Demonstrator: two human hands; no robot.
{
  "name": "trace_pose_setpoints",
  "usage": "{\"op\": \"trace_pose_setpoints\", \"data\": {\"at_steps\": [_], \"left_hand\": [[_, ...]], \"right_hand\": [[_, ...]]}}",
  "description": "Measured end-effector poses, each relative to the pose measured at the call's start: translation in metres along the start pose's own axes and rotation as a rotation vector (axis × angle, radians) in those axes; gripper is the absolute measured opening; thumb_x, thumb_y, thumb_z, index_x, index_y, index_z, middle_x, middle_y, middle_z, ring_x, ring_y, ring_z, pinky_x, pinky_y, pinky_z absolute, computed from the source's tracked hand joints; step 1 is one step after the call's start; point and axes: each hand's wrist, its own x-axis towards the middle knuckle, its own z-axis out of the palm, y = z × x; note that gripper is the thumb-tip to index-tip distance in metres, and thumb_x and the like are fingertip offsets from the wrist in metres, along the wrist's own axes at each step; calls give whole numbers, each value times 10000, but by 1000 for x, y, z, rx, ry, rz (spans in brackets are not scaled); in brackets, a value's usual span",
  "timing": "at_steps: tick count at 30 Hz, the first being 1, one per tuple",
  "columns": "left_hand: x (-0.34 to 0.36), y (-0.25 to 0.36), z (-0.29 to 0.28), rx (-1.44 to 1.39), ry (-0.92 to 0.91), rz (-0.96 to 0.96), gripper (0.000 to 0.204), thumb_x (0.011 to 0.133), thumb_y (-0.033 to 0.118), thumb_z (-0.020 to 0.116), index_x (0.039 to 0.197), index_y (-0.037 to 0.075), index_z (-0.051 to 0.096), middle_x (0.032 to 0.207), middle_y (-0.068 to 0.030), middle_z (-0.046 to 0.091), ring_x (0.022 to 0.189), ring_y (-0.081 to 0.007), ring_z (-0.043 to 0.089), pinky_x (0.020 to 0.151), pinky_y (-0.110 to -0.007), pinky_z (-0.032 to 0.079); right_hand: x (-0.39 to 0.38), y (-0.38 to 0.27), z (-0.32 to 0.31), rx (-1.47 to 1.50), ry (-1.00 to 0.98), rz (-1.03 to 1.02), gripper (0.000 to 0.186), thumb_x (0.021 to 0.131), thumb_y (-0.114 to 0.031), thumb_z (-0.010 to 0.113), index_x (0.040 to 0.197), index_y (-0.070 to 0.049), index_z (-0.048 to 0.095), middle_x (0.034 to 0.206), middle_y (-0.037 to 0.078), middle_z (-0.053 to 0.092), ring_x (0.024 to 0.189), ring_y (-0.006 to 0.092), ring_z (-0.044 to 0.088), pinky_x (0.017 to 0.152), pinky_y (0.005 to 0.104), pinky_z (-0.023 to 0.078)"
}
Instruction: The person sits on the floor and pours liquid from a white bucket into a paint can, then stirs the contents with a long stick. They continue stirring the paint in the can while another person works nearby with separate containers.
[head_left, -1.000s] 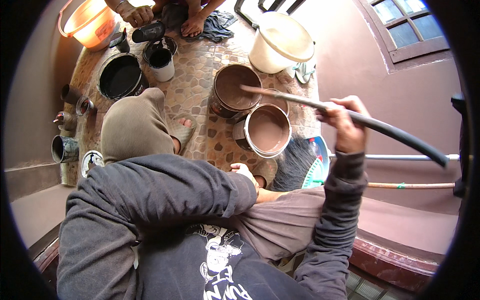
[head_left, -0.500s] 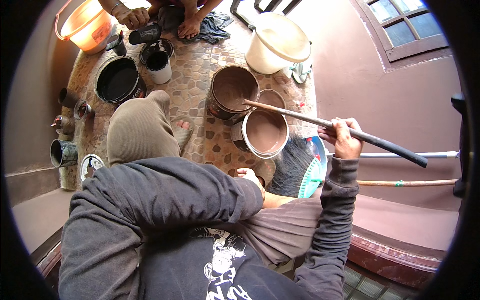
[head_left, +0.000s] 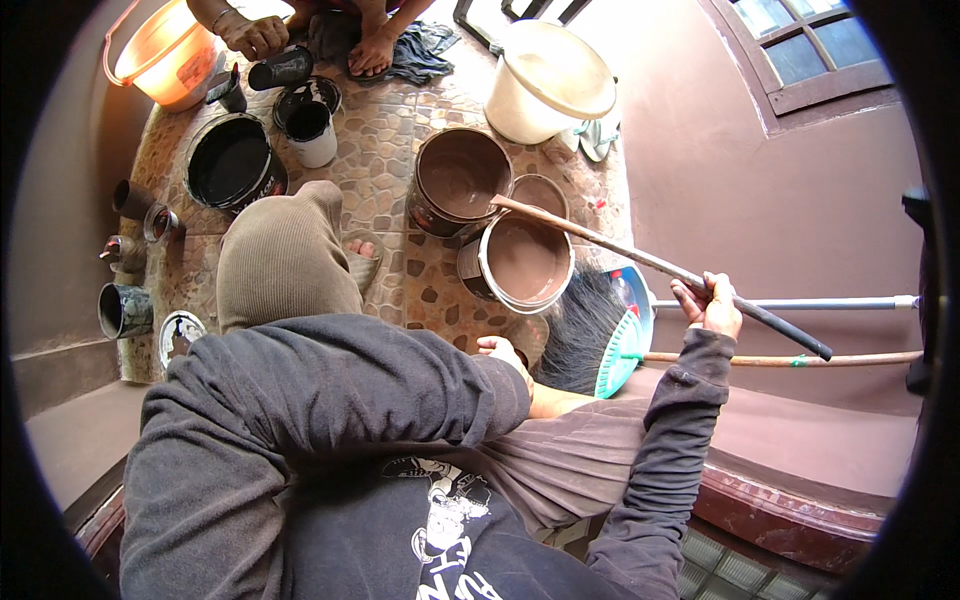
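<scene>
On the patterned floor [head_left: 375,140] stand two brown-filled buckets [head_left: 470,272] (close together), a black-filled bucket [head_left: 264,190] and a cream tub [head_left: 520,108].

On the floor [head_left: 375,170] before the person, a far pail [head_left: 430,215] stands behind and left of a near pail [head_left: 472,275], with a third container [head_left: 550,198] (partly hidden) behind the near one. A stick [head_left: 600,245] slants from the far pail's right side, across the near pail, to the right grip [head_left: 712,305]. Right of the near pail lie a broom [head_left: 580,335] and a dustpan [head_left: 645,290] — handles running rightward. A tub [head_left: 515,105] stands farther back. Leftward are a wide pail [head_left: 270,188], a cup [head_left: 318,150] at its right, a bucket [head_left: 190,85] behind — and several pots [head_left: 138,310] near the left wall [head_left: 75,250].
</scene>
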Motion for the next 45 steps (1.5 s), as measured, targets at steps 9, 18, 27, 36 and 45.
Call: {"op": "trace_pose_setpoints", "data": {"at_steps": [9,18,27,36,45], "left_hand": [[2,0,4,-56,104,25,322,808,286,589,1089,138,638,1075,-113,632,949,-335,584,709,-638,372],[1,1,4,-61,98,32,312,809,304,584,1065,139,652,1056,-102,639,939,-332,586,712,-642,364],[-9,1,9,-247,695,380,216,793,223,519,861,49,628,803,-101,644,720,-257,617,697,-405,448],[-5,0,21,-292,795,363,182,761,184,514,693,53,620,662,-87,624,618,-244,604,627,-374,461],[6,-3,24,-228,751,252,180,740,212,528,676,72,623,654,-63,621,575,-223,585,541,-385,436]], "right_hand": [[3,-6,-1,47,14,57,170,809,-95,530,852,67,496,783,266,607,640,364,651,549,358,605],[2,-6,5,68,-13,71,183,827,-94,515,855,87,505,782,257,615,654,355,656,563,350,608],[8,-2,9,63,-5,65,173,831,-106,521,838,67,525,785,252,629,653,342,660,565,345,605],[-12,-54,-17,-319,-67,-203,137,895,-126,499,831,-5,487,766,124,593,579,282,646,508,331,596],[40,53,12,-340,-651,-99,112,867,-52,548,825,35,493,725,153,603,601,232,642,555,316,573]]}}
